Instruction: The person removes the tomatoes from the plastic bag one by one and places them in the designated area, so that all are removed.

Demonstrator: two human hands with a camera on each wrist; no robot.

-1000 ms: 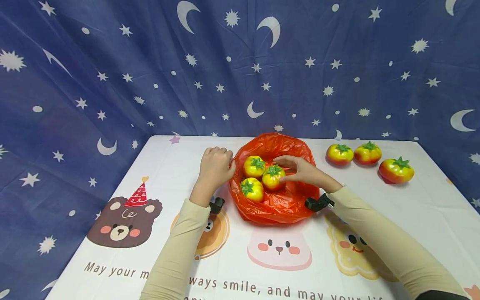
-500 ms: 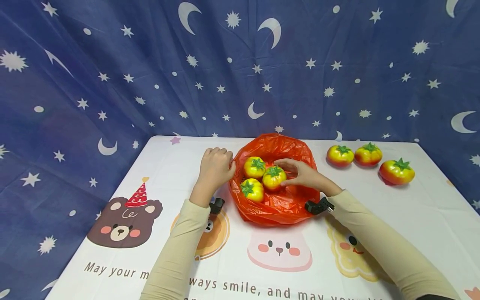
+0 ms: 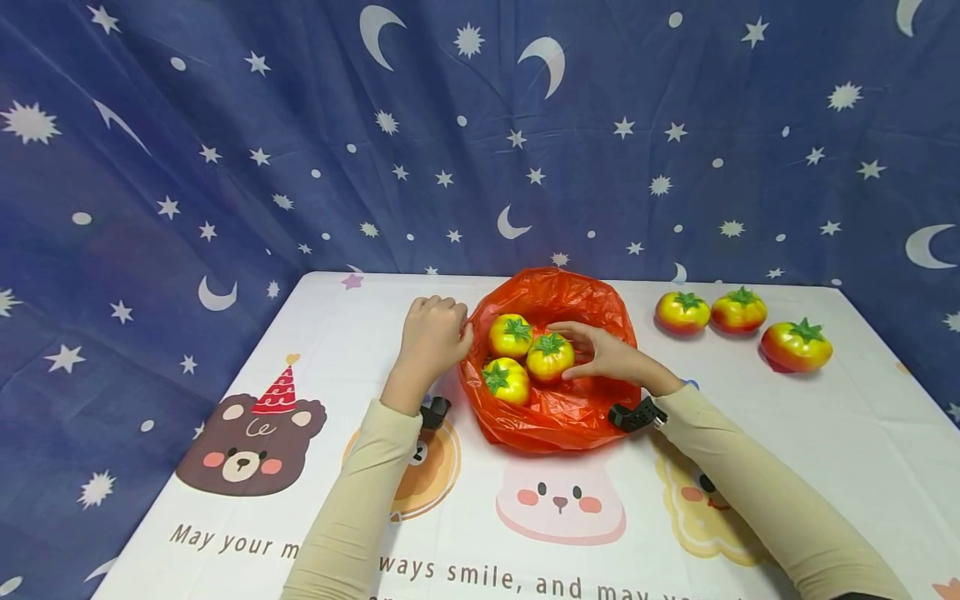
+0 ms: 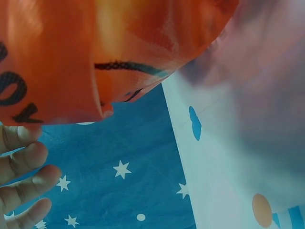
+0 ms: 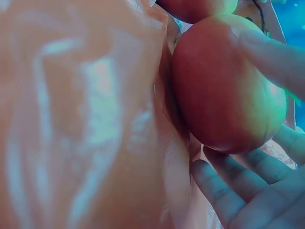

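Note:
A red plastic bag [image 3: 570, 417] stands with its mouth open on the table, three yellow-red toy tomatoes inside it. My left hand [image 3: 432, 333] grips the bag's left rim, fingers curled and thumb against the plastic. Around the right side of the rightmost tomato in the bag [image 3: 550, 358], my right hand [image 3: 606, 354] has its thumb and fingers spread. In the right wrist view the thumb lies over that tomato [image 5: 224, 90], fingertips just below it. The other two tomatoes, one behind [image 3: 511, 337] and one in front [image 3: 506, 382], lie to its left.
On the table's right side are three more tomatoes, two close together [image 3: 682, 313] [image 3: 738, 311] and one nearer [image 3: 797, 346]. A printed white tablecloth [image 3: 225, 542] covers the table. Behind it hangs a blue star-and-moon curtain [image 3: 420, 208].
My right thumb has moved slightly down and away from the rightmost tomato, widening the spread of the hand. The left hand and bag stay in place.

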